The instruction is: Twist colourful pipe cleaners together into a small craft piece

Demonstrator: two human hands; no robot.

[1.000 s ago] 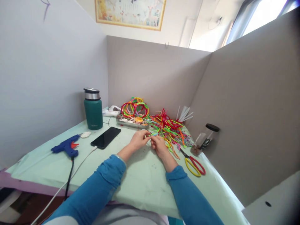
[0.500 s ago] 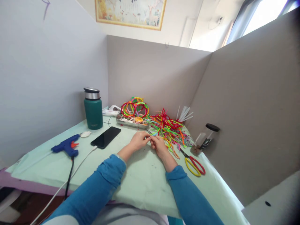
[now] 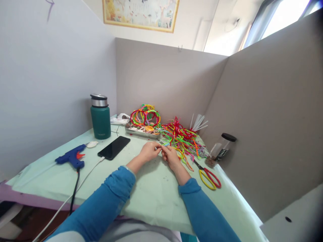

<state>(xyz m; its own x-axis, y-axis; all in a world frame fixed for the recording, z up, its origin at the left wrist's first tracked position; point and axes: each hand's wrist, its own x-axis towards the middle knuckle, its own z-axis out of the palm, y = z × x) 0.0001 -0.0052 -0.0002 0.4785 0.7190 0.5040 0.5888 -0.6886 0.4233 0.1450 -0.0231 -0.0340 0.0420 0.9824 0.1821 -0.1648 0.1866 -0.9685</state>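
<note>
My left hand (image 3: pixel 150 151) and my right hand (image 3: pixel 171 156) meet over the middle of the table, fingertips together. Both are closed in a pinch; whatever is between them is too small and hidden to make out. A bit of light blue shows just behind the fingertips, and I cannot tell if it is held. Right behind my hands lies a tangled heap of colourful pipe cleaners (image 3: pixel 183 136). Scissors (image 3: pixel 210 178) with one red and one yellow handle lie to the right of my right hand. A black phone (image 3: pixel 114 148) lies left of my left hand.
A metal tray (image 3: pixel 142 133) at the back holds scraps and pipe cleaner rings (image 3: pixel 145 117). Toward the left are a green bottle (image 3: pixel 100 122) and a blue glue gun (image 3: pixel 72 157) with its cord. White sticks (image 3: pixel 199 122) and a tilted clear jar (image 3: pixel 221 149) are at the right.
My fingertips have shifted very slightly against each other, the left fingers a little straighter. Everything else stays in place.
</note>
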